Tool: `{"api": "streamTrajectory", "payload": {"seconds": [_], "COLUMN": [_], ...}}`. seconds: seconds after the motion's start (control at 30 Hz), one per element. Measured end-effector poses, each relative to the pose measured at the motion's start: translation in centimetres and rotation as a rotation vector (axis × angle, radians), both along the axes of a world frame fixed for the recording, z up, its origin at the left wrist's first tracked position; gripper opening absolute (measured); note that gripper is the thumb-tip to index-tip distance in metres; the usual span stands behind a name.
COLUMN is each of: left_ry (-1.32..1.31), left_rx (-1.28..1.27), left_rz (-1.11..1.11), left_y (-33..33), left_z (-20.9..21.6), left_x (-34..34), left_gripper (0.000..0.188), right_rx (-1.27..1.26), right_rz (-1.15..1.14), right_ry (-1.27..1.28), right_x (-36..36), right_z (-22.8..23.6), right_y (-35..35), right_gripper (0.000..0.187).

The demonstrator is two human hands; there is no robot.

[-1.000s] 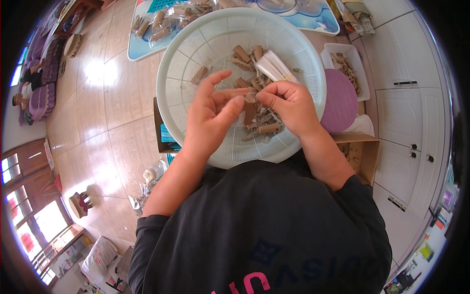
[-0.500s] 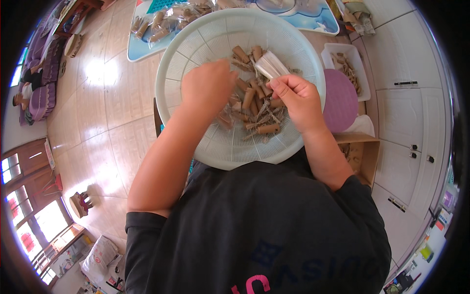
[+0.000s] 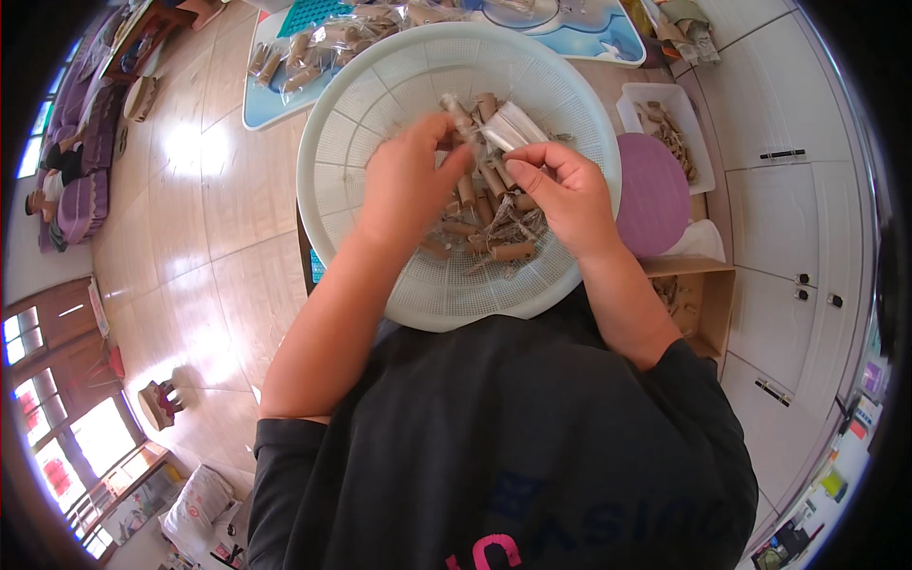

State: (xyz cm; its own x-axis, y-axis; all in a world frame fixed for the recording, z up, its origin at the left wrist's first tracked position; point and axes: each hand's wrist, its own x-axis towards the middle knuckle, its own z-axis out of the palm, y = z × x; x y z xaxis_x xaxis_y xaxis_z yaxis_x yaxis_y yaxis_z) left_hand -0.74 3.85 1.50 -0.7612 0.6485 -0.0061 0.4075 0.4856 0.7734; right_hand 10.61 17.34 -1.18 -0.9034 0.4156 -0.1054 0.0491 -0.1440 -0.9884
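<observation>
A large pale green plastic colander stands in front of my body. Short brown cardboard-like rolls lie heaped in it, mixed with dry twig-like pieces. My right hand, over the colander's right side, pinches a stack of clear plastic bags between thumb and fingers. Curled and slightly blurred, my left hand is over the middle left of the heap, fingertips close to the bags. Beside those fingertips is a shiny brown roll; whether the hand grips it is unclear.
Filled clear packets rest on a blue patterned table beyond the colander. To the right are a white bin of brown pieces, a purple round lid-like disc and an open cardboard box. White cabinets line that side.
My left hand has moved slightly right and its fingers have opened from a fist-like shape into a curled pinch near the bags. My right hand has shifted slightly left, still holding the bags.
</observation>
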Motion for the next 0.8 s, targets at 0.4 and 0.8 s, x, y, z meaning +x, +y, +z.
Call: {"api": "streamTrajectory", "payload": {"seconds": [0.4, 0.8], "left_ry": [0.195, 0.226], "left_rx": [0.201, 0.312], "left_rz": [-0.109, -0.158], "left_y": [-1.5, -1.2], "left_z": [0.6, 0.8], "left_x": [3.0, 3.1], "left_gripper": [0.076, 0.081], "right_rx": [0.262, -0.058], "right_rz": [0.144, 0.045], "right_ry": [0.156, 0.074], "right_x": [-0.5, 0.1], "right_z": [0.3, 1.2], "right_y": [-0.6, -0.5], "right_gripper": [0.024, 0.020]}}
